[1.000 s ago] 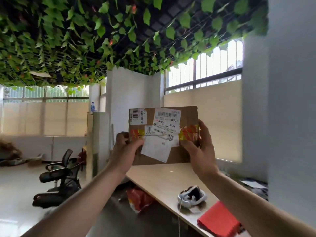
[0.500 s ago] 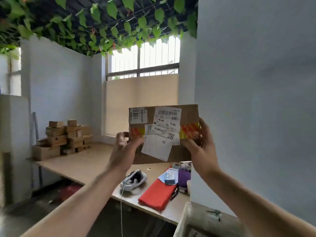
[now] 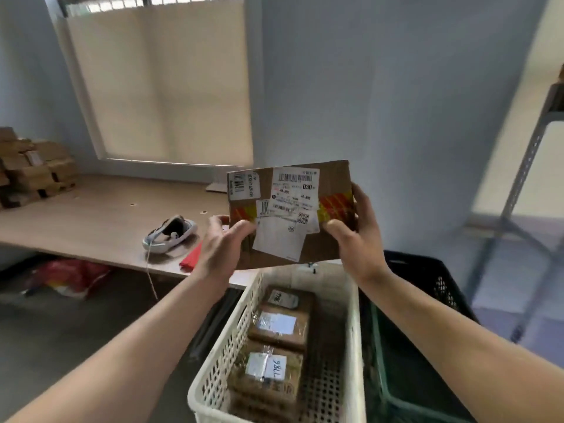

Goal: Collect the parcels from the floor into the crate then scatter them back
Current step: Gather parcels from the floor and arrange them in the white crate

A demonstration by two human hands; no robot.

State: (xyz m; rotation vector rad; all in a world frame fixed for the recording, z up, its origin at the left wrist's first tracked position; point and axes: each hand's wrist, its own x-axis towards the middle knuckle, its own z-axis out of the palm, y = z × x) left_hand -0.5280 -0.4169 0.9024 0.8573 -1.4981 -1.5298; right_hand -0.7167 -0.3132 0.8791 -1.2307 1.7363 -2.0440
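— Where's the parcel [image 3: 290, 215]?
— Held upright in the air, with the crate [image 3: 232, 340] at its 6 o'clock.
— And the fingers?
— The left hand [image 3: 221, 245] pinches its 8 o'clock corner, thumb in front. The right hand [image 3: 360, 236] wraps its 3 o'clock edge.

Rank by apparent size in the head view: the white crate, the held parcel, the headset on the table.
1. white crate, though it lies nearest the camera, which inflates it.
2. held parcel.
3. headset, clearly smallest in view, though it also sits farther off.
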